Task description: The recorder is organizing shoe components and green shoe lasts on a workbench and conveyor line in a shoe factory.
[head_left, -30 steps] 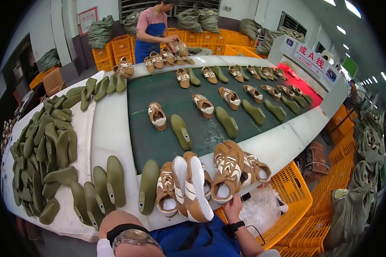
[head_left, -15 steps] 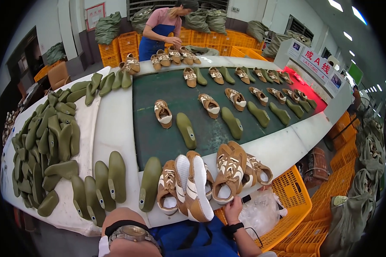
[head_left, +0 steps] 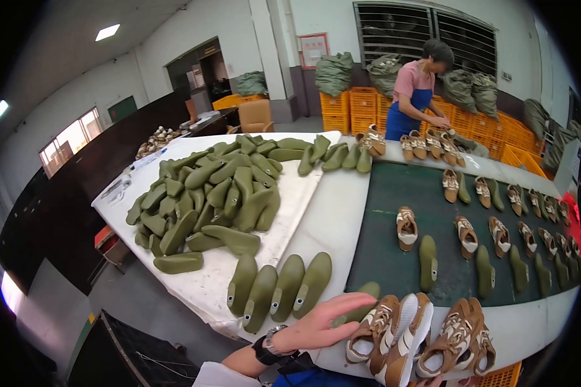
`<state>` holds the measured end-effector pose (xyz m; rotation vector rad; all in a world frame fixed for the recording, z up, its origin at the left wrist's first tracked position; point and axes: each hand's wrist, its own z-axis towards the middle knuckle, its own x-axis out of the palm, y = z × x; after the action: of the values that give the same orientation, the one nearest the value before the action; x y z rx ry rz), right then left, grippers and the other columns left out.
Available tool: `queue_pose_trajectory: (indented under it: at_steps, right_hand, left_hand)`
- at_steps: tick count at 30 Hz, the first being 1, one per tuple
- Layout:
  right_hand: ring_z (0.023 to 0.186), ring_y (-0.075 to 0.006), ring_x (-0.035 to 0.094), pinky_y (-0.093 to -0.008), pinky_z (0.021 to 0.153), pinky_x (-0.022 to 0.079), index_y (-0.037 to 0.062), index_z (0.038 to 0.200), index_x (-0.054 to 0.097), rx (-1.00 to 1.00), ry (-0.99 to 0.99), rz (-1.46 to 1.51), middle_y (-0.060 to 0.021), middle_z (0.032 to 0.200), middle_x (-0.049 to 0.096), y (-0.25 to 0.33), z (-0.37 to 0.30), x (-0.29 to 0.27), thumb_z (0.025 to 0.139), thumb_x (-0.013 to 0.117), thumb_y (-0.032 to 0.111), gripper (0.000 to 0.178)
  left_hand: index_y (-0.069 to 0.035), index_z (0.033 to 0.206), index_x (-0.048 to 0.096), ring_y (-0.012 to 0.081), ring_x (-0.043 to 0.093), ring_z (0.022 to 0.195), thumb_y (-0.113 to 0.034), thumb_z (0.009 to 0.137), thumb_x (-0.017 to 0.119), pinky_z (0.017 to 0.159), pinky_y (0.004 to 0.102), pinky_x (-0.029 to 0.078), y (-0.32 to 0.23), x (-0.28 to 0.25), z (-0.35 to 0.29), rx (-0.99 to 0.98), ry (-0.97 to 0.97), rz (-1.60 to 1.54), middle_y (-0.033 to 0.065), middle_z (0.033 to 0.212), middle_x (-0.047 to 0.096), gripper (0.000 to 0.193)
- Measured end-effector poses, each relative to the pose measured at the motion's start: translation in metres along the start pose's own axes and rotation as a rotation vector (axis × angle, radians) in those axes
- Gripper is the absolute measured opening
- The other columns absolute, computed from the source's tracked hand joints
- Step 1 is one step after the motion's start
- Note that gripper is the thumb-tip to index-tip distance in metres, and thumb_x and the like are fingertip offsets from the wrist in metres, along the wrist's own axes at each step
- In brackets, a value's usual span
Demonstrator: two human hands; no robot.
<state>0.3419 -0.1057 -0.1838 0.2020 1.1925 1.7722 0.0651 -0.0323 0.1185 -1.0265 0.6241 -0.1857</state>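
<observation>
My left hand (head_left: 323, 320), with a watch at the wrist, reaches over the front edge of the table. Its fingers are stretched out and the thumb is apart, around a green shoe last (head_left: 370, 290). Whether they touch it I cannot tell. Right beside it stand brown and white sneakers (head_left: 373, 322), one tipped up with its pale sole (head_left: 414, 335) showing. More laced sneakers (head_left: 457, 332) stand farther right. Only a sliver of my right hand (head_left: 431, 382) shows at the lower edge, below these shoes; its fingers are hidden.
Left of my hand several green lasts (head_left: 290, 287) stand in a row, and a large heap of lasts (head_left: 206, 187) lies on a white cloth (head_left: 297, 213). Sneakers and lasts line a green belt (head_left: 384, 193). Across it a person (head_left: 414, 90) in a blue apron handles shoes before orange crates (head_left: 363, 106).
The view has swung to the left. My left hand has come up over the table edge to the last beside the sneakers. My right hand has mostly dropped out of sight.
</observation>
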Motion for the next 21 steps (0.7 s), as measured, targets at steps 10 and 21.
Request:
queue_pose_trajectory:
  at_steps: [10, 21]
  right_hand:
    - [0.071, -0.0372, 0.050, -0.0436, 0.064, 0.040, 0.0009, 0.080, 0.051, -0.033, 0.072, 0.001, -0.0178, 0.075, 0.050, 0.011, 0.018, -0.042, 0.069, 0.055, 0.002, 0.012]
    - [0.073, -0.0386, 0.049, -0.0447, 0.065, 0.040, 0.0004, 0.082, 0.052, 0.008, 0.091, -0.079, -0.0185, 0.077, 0.049, 0.002, 0.020, -0.095, 0.069, 0.056, 0.003, 0.014]
  left_hand:
    - [-0.010, 0.131, 0.037, 0.0362, 0.040, 0.119, -0.019, 0.081, 0.059, 0.099, 0.0383, 0.034, 0.169, 0.042, -0.047, -0.360, 0.070, 0.401, 0.0215, 0.131, 0.037, 0.055]
    - [-0.009, 0.122, 0.041, 0.0374, 0.048, 0.108, -0.007, 0.075, 0.057, 0.088, 0.0398, 0.044, 0.220, 0.052, 0.004, -0.327, -0.215, 0.478, 0.0181, 0.125, 0.042, 0.050]
